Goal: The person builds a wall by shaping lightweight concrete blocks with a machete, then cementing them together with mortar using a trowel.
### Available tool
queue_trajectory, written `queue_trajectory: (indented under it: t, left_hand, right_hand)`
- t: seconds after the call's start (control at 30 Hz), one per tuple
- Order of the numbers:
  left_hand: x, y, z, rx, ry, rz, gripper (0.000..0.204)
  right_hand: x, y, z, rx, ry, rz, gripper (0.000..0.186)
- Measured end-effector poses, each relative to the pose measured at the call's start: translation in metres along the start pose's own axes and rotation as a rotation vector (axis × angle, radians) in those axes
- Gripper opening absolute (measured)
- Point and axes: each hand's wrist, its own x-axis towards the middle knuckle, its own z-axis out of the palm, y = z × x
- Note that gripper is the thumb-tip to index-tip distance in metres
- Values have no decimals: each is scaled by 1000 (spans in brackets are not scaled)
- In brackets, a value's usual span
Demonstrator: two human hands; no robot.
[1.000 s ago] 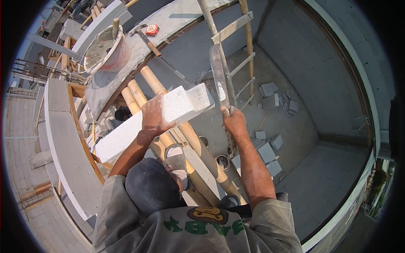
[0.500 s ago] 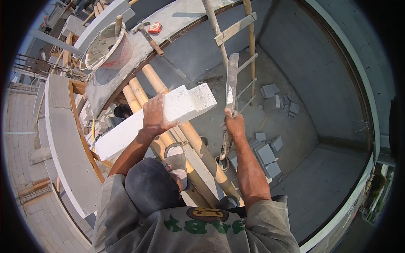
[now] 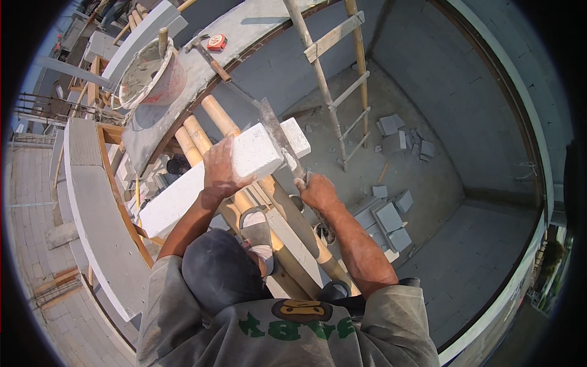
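Note:
My left hand (image 3: 223, 168) grips a long white lightweight block (image 3: 177, 205) from above, fingers wrapped over it, near the middle of the picture. My right hand (image 3: 318, 192) is closed on the handle of a long, worn machete (image 3: 279, 136). The blade, streaked with white dust, crosses the block near its notched right end; whether it touches the cut face is hard to tell. Bamboo poles (image 3: 217, 116) run under the block, and my sandaled foot (image 3: 257, 232) rests on them.
A curved concrete ledge (image 3: 238, 30) holds a mortar bucket (image 3: 153, 79), a hammer (image 3: 214, 64) and a red tape measure (image 3: 217, 41). A bamboo ladder (image 3: 333, 37) stands in the walled pit, with broken blocks (image 3: 391, 140) on its floor. A curved grey wall top (image 3: 101, 226) is at the left.
The machete has swung left and down from beside the block to across its notched end. My right hand has moved left and a little lower. My left hand stays on the block.

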Motion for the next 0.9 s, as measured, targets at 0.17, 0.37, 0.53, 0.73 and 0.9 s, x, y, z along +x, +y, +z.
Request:
queue_trajectory:
  t: [0.17,0.37,0.53,0.73,0.9]
  left_hand:
    - [-3,4,-6,8,16,1,109]
    - [-4,5,-4,18,29,9,109]
    - [-2,6,-3,-25,-10,-20,113]
    - [-5,-1,-5,28,18,-18,112]
    - [1,8,-2,12,19,28,111]
  right_hand:
    - [-19,-23,-32,-57,29,-104,34]
    - [-28,-61,-33,128,272,-134,27]
    - [-17,-34,1,-102,-4,-68,19]
    - [-38,-79,-52,77,181,-118,18]
    - [-12,-31,17,-88,106,-113,21]
